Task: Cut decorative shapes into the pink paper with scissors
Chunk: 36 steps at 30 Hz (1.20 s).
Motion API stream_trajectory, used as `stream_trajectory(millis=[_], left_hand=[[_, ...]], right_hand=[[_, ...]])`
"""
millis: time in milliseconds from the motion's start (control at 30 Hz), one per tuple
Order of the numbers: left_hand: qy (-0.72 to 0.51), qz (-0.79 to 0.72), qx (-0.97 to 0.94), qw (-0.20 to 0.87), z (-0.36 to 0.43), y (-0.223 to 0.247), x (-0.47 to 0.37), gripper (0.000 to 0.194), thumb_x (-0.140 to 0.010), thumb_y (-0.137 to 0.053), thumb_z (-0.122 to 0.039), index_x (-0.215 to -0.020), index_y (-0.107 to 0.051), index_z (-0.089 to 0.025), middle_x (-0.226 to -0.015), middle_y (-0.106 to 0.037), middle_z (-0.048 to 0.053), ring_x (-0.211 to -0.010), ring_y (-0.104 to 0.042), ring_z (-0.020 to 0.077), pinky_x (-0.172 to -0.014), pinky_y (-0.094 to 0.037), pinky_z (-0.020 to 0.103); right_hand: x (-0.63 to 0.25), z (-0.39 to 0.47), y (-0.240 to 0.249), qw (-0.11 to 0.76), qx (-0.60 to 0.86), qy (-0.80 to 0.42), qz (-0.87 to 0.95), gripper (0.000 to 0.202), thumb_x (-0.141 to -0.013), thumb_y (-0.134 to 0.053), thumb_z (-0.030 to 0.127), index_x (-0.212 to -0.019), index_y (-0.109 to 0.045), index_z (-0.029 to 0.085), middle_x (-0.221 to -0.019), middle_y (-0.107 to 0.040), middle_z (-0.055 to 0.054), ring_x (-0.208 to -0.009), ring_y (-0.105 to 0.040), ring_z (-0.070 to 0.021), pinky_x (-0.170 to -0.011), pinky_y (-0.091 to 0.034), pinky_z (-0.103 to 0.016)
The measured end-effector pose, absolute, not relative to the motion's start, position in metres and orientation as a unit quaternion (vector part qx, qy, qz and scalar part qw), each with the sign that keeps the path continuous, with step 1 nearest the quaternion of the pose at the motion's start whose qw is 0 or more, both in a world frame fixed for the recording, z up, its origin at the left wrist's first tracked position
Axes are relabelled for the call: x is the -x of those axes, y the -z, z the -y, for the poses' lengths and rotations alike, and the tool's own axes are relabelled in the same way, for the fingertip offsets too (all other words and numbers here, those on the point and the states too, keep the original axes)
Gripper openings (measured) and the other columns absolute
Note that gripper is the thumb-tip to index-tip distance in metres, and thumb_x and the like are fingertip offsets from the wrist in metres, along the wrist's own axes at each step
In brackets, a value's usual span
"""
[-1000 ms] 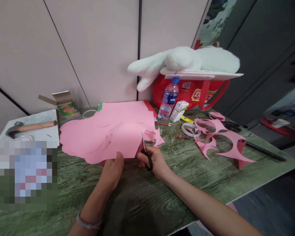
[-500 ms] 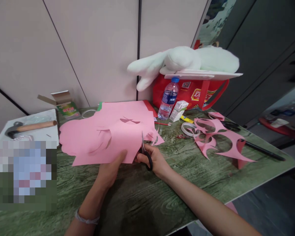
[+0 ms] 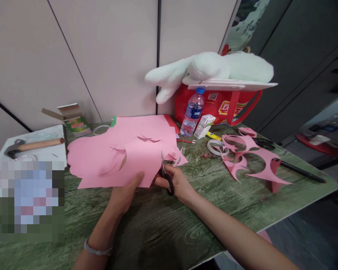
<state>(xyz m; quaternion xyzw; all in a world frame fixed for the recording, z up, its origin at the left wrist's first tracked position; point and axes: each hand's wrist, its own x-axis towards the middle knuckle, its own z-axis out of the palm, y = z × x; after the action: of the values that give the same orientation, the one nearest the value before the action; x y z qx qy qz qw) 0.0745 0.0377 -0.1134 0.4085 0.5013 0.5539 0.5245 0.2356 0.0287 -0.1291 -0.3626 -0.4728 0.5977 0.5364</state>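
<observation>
Right hand [image 3: 177, 182] at frame centre, fingers through the black handles of the scissors [image 3: 166, 176], closed around them; blades point up into the right edge of the pink paper sheet [image 3: 124, 153]. Left hand [image 3: 124, 195] just left of it, pinching the sheet's lower edge, thumb on top, fingers under. A band sits on the left wrist at the bottom of the frame. Sheet spreads centre-left over the green wood-grain table [image 3: 163, 225], with curved slits cut in it. Pink paper offcuts [image 3: 250, 159] lie centre-right, well apart from the hands. Tape roll [image 3: 216, 147] just left of the offcuts. Water bottle [image 3: 193, 112] and small white carton [image 3: 204, 126] behind the sheet, upper centre. Red bag [image 3: 228, 107] behind those, white plush toy [image 3: 214, 69] lying on top. Hammer [image 3: 35, 145] at left edge on a white board. Open green box [image 3: 73, 120] upper left by the wall. Black stick [image 3: 301, 171] at far right of the table.
</observation>
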Motion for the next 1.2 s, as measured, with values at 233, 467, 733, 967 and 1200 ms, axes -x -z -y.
stream_trajectory(millis=[233,467,733,967,1200], left_hand=[[-0.536,-0.503,-0.421,0.531,-0.038,0.115,-0.074,0.061,-0.06,-0.081,-0.039,-0.112,-0.065,-0.013,-0.12,-0.066,0.014,-0.116,-0.056,0.0321,-0.108,-0.037,0.047],[-0.547,-0.485,-0.422,0.536,-0.038,0.108,-0.076,0.059,-0.056,-0.082,-0.037,-0.109,-0.067,-0.015,-0.112,-0.069,0.011,-0.112,-0.059,0.0309,-0.104,-0.042,0.044],[-0.551,-0.513,-0.39,0.531,-0.037,0.102,-0.077,0.06,-0.051,-0.083,-0.033,-0.106,-0.068,-0.014,-0.112,-0.069,0.012,-0.111,-0.059,0.032,-0.105,-0.04,0.046],[-0.555,-0.484,-0.383,0.558,-0.038,0.104,-0.075,0.063,-0.053,-0.084,-0.033,-0.111,-0.066,-0.015,-0.112,-0.07,0.011,-0.109,-0.061,0.0302,-0.102,-0.043,0.044],[-0.555,-0.479,-0.381,0.564,-0.038,0.104,-0.071,0.067,-0.056,-0.084,-0.032,-0.117,-0.063,-0.015,-0.108,-0.071,0.01,-0.108,-0.061,0.0288,-0.102,-0.044,0.043]], right_hand=[[-0.235,-0.029,0.131,0.534,0.371,-0.593,0.474,0.043,-0.054,-0.084,0.045,-0.071,-0.058,0.016,-0.06,-0.047,0.005,-0.055,-0.036,-0.0086,-0.05,-0.028,-0.022],[-0.236,-0.028,0.13,0.523,0.388,-0.602,0.462,0.043,-0.053,-0.085,0.043,-0.072,-0.059,0.015,-0.056,-0.047,0.006,-0.052,-0.038,-0.0081,-0.05,-0.027,-0.022],[-0.235,-0.028,0.13,0.519,0.397,-0.6,0.462,0.042,-0.052,-0.085,0.044,-0.069,-0.059,0.016,-0.055,-0.049,0.006,-0.05,-0.039,-0.0079,-0.049,-0.028,-0.022],[-0.235,-0.027,0.127,0.509,0.409,-0.583,0.484,0.04,-0.058,-0.081,0.047,-0.071,-0.061,0.015,-0.056,-0.052,0.004,-0.05,-0.043,-0.0088,-0.049,-0.032,-0.022],[-0.237,-0.028,0.131,0.505,0.408,-0.567,0.507,0.039,-0.062,-0.077,0.051,-0.069,-0.06,0.016,-0.053,-0.051,0.005,-0.047,-0.044,-0.009,-0.047,-0.035,-0.023]])
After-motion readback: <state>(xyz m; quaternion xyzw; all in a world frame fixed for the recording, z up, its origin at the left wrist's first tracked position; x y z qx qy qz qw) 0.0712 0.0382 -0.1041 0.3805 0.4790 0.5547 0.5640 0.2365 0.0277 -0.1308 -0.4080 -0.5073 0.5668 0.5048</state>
